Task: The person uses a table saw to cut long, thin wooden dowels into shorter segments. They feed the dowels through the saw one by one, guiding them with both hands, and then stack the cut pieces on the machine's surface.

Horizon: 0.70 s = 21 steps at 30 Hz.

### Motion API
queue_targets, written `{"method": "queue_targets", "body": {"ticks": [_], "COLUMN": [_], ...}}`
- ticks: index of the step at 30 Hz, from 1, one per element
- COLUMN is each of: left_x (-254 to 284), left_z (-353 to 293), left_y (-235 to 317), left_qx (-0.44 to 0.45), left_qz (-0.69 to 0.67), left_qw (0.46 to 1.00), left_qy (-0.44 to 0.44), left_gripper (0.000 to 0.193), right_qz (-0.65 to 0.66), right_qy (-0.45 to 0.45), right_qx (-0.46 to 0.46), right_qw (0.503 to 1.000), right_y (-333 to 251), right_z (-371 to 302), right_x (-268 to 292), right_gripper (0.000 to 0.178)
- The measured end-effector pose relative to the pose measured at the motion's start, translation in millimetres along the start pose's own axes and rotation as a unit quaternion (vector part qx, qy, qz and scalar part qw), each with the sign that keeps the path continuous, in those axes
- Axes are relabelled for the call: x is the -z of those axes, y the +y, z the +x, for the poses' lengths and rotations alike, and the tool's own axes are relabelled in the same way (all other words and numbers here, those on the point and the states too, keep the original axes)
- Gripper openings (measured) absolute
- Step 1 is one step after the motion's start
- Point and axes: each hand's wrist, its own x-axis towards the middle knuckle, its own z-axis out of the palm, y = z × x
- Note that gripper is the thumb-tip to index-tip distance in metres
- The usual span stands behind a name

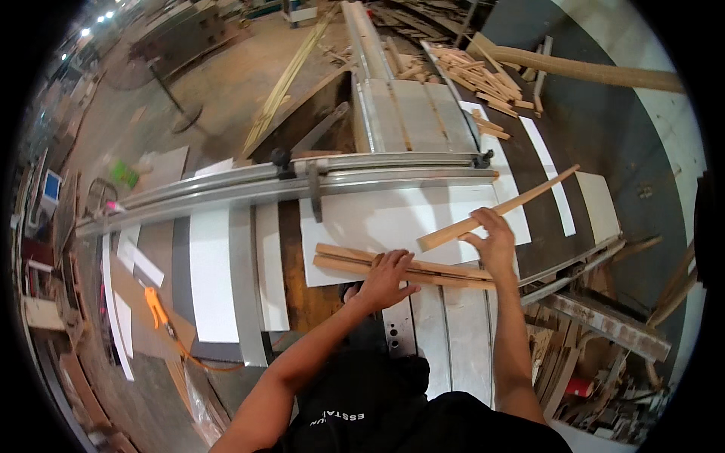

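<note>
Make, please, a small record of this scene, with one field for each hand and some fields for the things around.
Left hand: rests on the paired wooden strips, which lie side by side
Right hand: holds a single wooden strip, slanting up to the right
Under the paired strips: white board
Beyond the hands: metal rail
Far left: orange tool with hose
Upper right: pile of wood pieces

- Single wooden strip (521, 201): pale brown, long, slender; being held at an angle, far end pointing up and right, near end sitting just beyond the paired strips.
- Paired wooden strips (453, 270): light brown, lying side by side, nearly parallel, dark gap showing between; running left to right, being pressed from above around the middle.
</note>
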Motion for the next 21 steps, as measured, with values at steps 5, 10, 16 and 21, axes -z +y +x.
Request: {"method": "queue_targets", "body": {"ticks": [5, 10, 16, 21], "left_x": [115.6, 173.3, 194.6, 202.4], "left_z": [15.0, 38.9, 40.0, 36.8], "left_y": [72.7, 145.5, 188.8, 198.9], "left_qx": [-0.022, -0.140, -0.183, -0.203], "left_qz": [-0.482, -0.512, -0.517, -0.497], "left_qw": [0.864, 0.831, 0.814, 0.819], "left_qy": [0.146, 0.166, 0.191, 0.202], "left_gripper": [0.066, 0.048, 0.039, 0.040], "right_qz": [0.058, 0.156, 0.185, 0.192], "right_qy": [0.029, 0.049, 0.055, 0.054], "right_qx": [-0.027, -0.017, -0.022, -0.021], "right_qw": [0.998, 0.986, 0.981, 0.980], "right_y": [-53.0, -87.5, -106.8, -111.1], "right_z": [30.6, 43.2, 32.7, 29.1], "right_x": [60.3, 104.1, 146.1, 155.3], "right_gripper": [0.052, 0.051, 0.050, 0.051]}}
